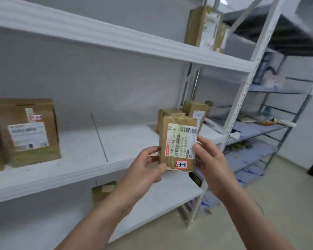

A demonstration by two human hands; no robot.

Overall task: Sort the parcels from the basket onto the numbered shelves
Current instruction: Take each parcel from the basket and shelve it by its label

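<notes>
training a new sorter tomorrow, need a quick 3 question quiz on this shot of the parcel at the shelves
1. True or false: the left hand and the right hand both grip the small parcel.
2. The red-edged sticker on that parcel reads: A) 33-11 B) 12-04 C) 7-20
3. Fill in: the large box with the white label stands at the ____ end of the middle shelf.

Key: 1 true; 2 A; 3 left.
</notes>
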